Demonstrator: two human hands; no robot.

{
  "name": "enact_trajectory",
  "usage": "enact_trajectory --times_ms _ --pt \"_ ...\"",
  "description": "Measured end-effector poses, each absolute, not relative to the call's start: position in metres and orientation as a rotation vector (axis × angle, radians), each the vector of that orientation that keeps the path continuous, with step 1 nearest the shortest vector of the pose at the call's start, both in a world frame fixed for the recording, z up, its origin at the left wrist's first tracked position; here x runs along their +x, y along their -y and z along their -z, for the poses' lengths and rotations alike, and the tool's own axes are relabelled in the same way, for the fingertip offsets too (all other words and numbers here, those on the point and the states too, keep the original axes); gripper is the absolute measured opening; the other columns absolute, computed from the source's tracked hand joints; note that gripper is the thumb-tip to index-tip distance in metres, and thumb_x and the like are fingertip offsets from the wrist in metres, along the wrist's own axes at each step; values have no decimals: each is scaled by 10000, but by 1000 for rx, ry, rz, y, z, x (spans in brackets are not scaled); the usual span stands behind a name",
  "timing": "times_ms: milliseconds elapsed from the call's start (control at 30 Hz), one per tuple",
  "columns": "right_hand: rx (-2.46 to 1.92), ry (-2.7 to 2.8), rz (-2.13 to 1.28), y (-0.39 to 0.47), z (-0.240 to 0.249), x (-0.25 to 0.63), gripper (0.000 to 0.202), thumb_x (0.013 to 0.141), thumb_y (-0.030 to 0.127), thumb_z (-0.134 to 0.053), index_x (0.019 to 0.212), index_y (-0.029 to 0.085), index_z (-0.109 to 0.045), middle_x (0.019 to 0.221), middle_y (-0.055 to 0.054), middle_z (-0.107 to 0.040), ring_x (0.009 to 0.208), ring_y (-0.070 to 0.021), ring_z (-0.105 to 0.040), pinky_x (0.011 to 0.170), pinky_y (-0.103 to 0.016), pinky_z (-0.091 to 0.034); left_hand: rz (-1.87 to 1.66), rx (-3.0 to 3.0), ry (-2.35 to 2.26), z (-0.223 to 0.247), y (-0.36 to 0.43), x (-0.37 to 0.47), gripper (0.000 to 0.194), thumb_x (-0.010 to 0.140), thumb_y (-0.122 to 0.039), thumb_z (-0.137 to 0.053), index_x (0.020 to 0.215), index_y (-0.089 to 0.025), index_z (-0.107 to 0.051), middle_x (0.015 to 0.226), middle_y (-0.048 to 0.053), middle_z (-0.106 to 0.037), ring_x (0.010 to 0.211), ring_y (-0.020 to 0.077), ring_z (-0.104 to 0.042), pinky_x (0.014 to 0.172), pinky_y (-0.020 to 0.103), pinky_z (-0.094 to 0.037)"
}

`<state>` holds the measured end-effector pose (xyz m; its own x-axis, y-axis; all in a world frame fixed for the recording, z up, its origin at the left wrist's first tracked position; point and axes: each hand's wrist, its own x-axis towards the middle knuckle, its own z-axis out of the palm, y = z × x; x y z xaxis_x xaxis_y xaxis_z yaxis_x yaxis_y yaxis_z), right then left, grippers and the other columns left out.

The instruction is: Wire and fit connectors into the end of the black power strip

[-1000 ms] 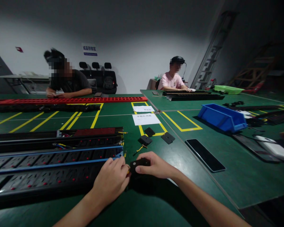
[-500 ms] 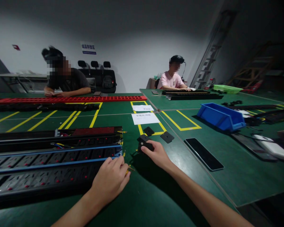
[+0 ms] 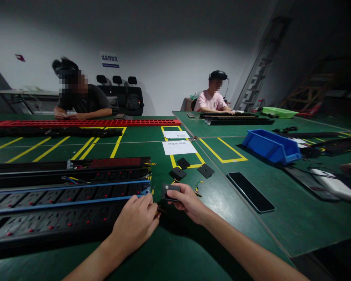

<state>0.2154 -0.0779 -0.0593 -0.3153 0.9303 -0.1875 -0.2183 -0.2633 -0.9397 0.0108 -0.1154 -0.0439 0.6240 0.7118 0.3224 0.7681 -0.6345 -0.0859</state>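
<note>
My left hand (image 3: 136, 222) is closed at the right end of the nearest black socket strip (image 3: 61, 218), its fingertips around thin yellow-tipped wires (image 3: 160, 210). In my right hand (image 3: 190, 201) is a small dark plate (image 3: 170, 192) with a light round spot, pinched between thumb and fingers and held just right of the strips' ends. Beyond it lie three similar dark plates, one (image 3: 178, 173) nearest my hand, another (image 3: 183, 163) behind and a third (image 3: 206, 170) to the right. A small bundle of coloured wires (image 3: 198, 188) rests right of my right hand.
A blue-edged socket strip (image 3: 67, 196) lies alongside at left. Papers (image 3: 179, 147) lie beyond the plates. At right are a phone (image 3: 251, 192), a blue bin (image 3: 272, 146) and a white device (image 3: 333, 183). Two people sit across the green table (image 3: 222, 218).
My right hand with the dark plate has moved left and nearer, toward my left hand. The wire bundle at its right has come into view. My left hand has barely moved.
</note>
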Motion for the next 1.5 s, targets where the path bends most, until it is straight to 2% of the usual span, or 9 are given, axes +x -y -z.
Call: enact_trajectory --times_ms 167,600,1300,1500 --pt "-1154 1039 -1665 72 60 218 375 685 459 -803 834 181 -601 626 21 -621 421 -39 -339 420 -209 -140 415 -2626 1193 45 116 11 98 910 -232 -596 840 -189 -648 860 51 -620 771 227 -572 721 360 -352" --pt "-1274 1048 -1623 71 57 218 290 734 407 -758 855 174 -635 646 8 -637 431 -51 -383 409 -197 -206 435 -2613 1169 46 116 10 113 919 -233 -568 842 -191 -640 852 49 -612 760 222 -564 718 361 -350" --pt "-1174 1051 -1673 70 61 219 361 692 442 -796 826 180 -586 642 11 -635 428 -37 -362 423 -194 -177 366 -2644 1206 41 117 12 100 920 -223 -586 856 -187 -654 868 57 -629 784 226 -579 720 364 -371" --pt "-1053 1323 -1651 74 58 224 382 723 514 -808 812 181 -643 658 41 -585 496 -68 -416 464 -217 -255 328 -2655 1253 40 117 11 61 883 -197 -617 837 -183 -655 893 67 -640 802 237 -600 732 379 -399"
